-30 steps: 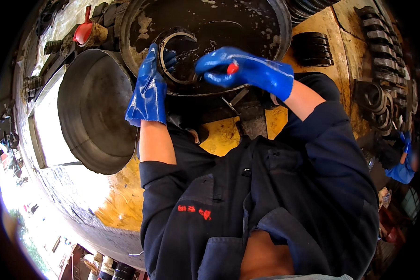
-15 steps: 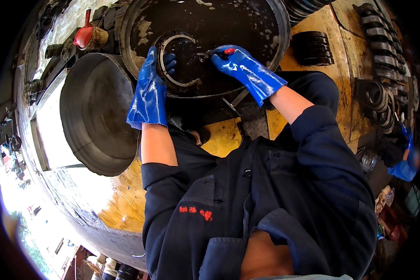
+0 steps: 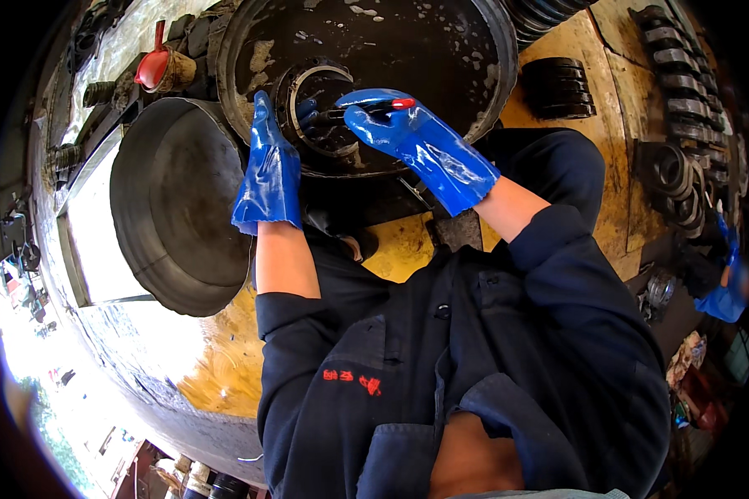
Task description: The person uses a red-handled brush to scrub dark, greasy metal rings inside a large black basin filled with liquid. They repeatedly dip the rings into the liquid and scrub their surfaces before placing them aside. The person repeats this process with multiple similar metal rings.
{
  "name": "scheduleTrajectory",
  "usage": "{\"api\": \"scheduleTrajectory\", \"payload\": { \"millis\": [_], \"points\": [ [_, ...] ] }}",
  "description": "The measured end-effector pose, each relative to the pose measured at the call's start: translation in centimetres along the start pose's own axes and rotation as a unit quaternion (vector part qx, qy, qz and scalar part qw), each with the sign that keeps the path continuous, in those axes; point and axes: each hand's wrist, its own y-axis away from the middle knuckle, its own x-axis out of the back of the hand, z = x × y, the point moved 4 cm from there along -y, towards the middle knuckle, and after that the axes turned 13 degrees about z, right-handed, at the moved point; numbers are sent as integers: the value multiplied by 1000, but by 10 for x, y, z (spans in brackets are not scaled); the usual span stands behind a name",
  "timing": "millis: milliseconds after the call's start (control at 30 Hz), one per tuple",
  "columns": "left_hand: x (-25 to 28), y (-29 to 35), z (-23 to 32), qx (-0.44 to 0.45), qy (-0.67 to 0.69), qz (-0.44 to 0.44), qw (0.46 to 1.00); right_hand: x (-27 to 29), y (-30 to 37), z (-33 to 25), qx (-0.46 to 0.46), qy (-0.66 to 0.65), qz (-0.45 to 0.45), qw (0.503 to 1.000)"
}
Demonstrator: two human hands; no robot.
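In my left hand [image 3: 272, 166], gloved in blue, is a dark C-shaped metal part [image 3: 285, 106] with a pale inner edge. The thumb lies along its outer left side and the other fingers show through its opening. The part stands over the near left of a large round basin [image 3: 508, 58] of dark liquid. My right hand [image 3: 391, 125], also in a blue glove, is closed around a slim dark tool with a red end [image 3: 403, 104]. The tool's far end reaches into the C's opening; its kind is hard to make out.
A deep, empty-looking metal drum [image 3: 179, 208] stands left of the basin. Beyond it a red scoop [image 3: 151, 68] rests on a grimy pot. Right of the basin sit stacked black rings [image 3: 556, 87] and a row of metal parts [image 3: 674, 83]. Another person's blue sleeve [image 3: 721, 305] shows far right.
My right hand has moved left with the red-ended tool, bringing it into the opening of the C-shaped part. My left hand keeps its hold, shifted very slightly.
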Motion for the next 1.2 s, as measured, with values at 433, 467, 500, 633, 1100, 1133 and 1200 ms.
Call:
{"api": "scheduleTrajectory", "payload": {
  "millis": [433, 467, 500, 633, 1100, 1133, 1200],
  "points": [
    [-33, -28, -39, 341, 424, -106, 832, 42, -29, 52, -83, 81, 182, 976],
    [-36, -26, -42, 339, 425, -109, 832, 51, -37, 59, -81, 82, 185, 976],
    [-36, -23, -42, 306, 422, -101, 847, 57, -45, 63, -122, 171, 153, 966],
    [-27, -18, -50, 225, 353, -77, 905, 28, -54, 29, -159, 82, 98, 979],
    [-42, -29, -57, 366, 474, -68, 798, -18, -46, -37, 106, 86, 46, 990],
    [-42, -28, -49, 375, 480, -64, 790, -22, -39, -53, 222, 143, 48, 963],
    [-39, -23, -26, 429, 488, -60, 758, -22, -24, -81, 314, 266, 49, 910]
  ]
}}
